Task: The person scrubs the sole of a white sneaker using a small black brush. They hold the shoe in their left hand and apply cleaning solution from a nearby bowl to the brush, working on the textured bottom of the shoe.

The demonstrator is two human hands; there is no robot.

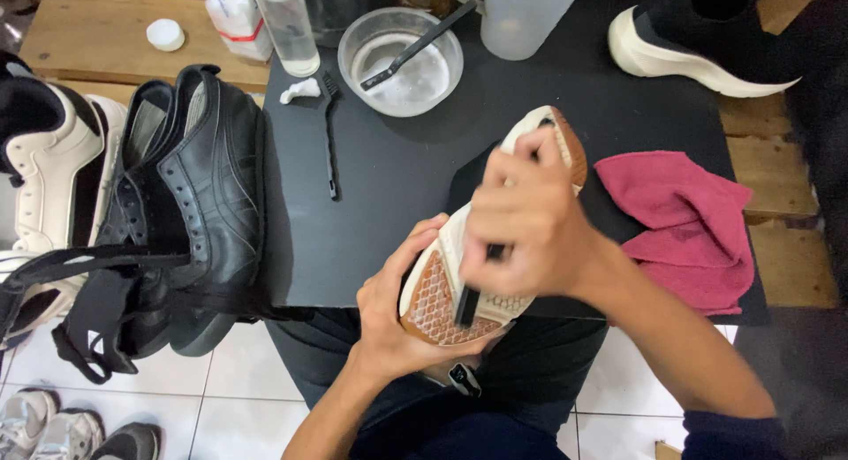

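Over the near edge of a black table [389, 177], the left hand [397, 310] cups an upturned shoe [490, 239], sole up. The right hand [530, 226] is closed round a dark brush [468, 301], apparently scrubbing the sole, its bristles pressed against the tread. A red cloth [689, 221] lies right of the shoe.

Both hands meet close together, left [397, 310] cupped palm-up, right [521, 221] clenched above.
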